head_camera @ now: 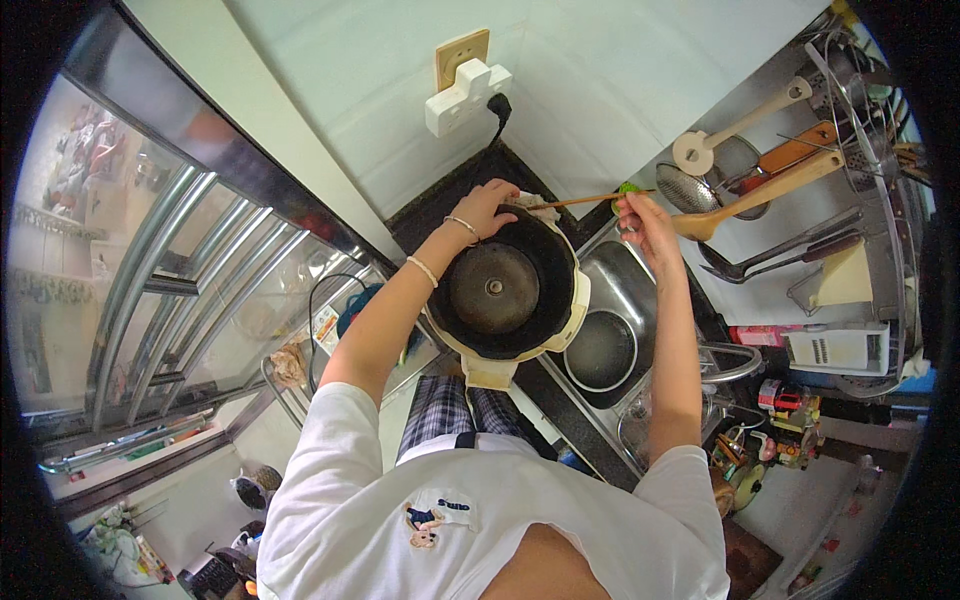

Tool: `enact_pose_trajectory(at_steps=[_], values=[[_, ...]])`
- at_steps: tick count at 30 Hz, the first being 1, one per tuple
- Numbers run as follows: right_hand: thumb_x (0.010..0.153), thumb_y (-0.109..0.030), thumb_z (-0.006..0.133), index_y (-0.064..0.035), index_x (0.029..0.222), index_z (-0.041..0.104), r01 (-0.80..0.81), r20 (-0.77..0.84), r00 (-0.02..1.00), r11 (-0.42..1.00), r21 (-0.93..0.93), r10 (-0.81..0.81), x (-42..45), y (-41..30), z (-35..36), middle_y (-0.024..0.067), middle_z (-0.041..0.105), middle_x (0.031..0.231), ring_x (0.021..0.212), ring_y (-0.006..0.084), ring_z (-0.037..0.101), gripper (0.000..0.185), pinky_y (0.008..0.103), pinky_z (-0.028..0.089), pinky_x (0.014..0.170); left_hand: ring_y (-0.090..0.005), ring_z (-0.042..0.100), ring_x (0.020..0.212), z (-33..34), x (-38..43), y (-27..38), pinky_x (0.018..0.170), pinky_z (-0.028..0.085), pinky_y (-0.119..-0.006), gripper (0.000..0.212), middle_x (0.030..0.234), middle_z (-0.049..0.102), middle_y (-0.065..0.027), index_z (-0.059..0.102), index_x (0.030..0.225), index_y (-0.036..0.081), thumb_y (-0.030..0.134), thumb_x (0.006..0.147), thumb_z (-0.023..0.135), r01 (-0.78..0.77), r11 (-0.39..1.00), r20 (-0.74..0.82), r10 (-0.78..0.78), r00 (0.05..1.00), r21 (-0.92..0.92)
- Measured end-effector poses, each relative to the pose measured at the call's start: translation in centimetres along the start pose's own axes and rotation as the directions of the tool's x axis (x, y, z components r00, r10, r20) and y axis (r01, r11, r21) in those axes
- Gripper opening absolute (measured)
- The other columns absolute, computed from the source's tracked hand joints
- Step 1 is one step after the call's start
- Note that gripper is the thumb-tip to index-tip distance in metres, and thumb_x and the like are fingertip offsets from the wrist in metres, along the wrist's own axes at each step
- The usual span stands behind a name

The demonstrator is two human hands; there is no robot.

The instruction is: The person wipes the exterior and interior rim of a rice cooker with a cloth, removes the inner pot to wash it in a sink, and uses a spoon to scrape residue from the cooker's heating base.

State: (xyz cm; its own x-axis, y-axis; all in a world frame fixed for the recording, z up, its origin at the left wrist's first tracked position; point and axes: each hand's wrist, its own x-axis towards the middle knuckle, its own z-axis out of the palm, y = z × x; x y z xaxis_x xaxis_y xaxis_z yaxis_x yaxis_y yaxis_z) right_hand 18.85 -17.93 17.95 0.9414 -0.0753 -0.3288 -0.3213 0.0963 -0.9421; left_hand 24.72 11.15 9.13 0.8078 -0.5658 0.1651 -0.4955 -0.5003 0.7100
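An electric cooker (578,300) with a pale plastic rim and a dark, round inner well stands in the corner before me. My left hand (484,208) lies at the cooker's far rim, thumb over the inner edge. Between the thumb and fingers of my right hand (642,223) is the end of a thin wooden stick (592,199). The stick's other end reaches a crumpled pale cloth (534,204) on the far rim, beside my left fingers. Something bright green (624,196) shows behind my right hand.
To the right is a steel sink (611,270) with a round pan (600,351) in it, and a faucet (731,362) nearby. Ladles, a wooden spoon (765,196) and strainers hang on the right wall. A white plug adapter (466,96) with a black plug sits above the corner.
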Motion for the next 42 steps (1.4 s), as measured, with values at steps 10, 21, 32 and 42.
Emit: enact_pose_trajectory(at_steps=[10,21,32,42], values=[[0.077,-0.007,0.063,-0.0006,0.085,0.059,0.448,0.245,0.887,0.608,-0.655,-0.391,0.1,-4.3,0.5,0.0055,0.06,0.073,0.067,0.0132,0.057,0.011,0.0263,0.046,0.06,-0.0316,0.05,0.102,-0.5,-0.4,-0.2,0.089,0.042,-0.039,0.032,0.11,0.049,-0.0129,0.05,0.107,0.006,0.013,0.078,0.062,-0.05,0.997,0.019,0.051,0.999,-0.065],[0.08,-0.009,0.055,-0.009,0.099,0.063,0.666,0.664,0.745,0.126,-0.735,-0.061,2.1,-5.2,2.5,0.0145,0.063,0.089,0.081,0.0312,0.06,0.021,0.036,0.046,0.071,-0.0334,0.048,0.111,-2.5,-2.2,-2.6,0.093,0.039,-0.038,0.058,0.126,0.044,-0.0179,0.03,0.134,0.014,0.013,0.083,0.056,-0.059,0.98,0.227,0.103,0.968,-0.192],[0.081,-0.005,0.054,-0.005,0.102,0.062,0.618,0.675,0.736,0.355,-0.702,0.052,6.6,-2.9,1.3,0.017,0.063,0.092,0.078,0.0233,0.062,0.023,0.0298,0.046,0.072,-0.0364,0.05,0.107,-2.9,-1.7,-1.9,0.09,0.04,-0.043,0.06,0.122,0.048,-0.0187,0.017,0.138,0.018,0.017,0.087,0.05,0.037,0.989,0.348,0.015,0.937,-0.141],[0.082,-0.013,0.052,-0.0191,0.102,0.064,0.728,0.729,0.683,0.124,-0.674,-0.048,6.9,-2.8,2.6,0.0161,0.06,0.076,0.066,0.0329,0.056,0.024,0.0388,0.044,0.059,-0.0368,0.051,0.106,-2.4,-1.7,-2.5,0.089,0.041,-0.043,0.064,0.121,0.047,-0.0209,0.014,0.137,0.017,0.016,0.086,0.053,0.07,0.985,0.304,-0.019,0.952,-0.157]])
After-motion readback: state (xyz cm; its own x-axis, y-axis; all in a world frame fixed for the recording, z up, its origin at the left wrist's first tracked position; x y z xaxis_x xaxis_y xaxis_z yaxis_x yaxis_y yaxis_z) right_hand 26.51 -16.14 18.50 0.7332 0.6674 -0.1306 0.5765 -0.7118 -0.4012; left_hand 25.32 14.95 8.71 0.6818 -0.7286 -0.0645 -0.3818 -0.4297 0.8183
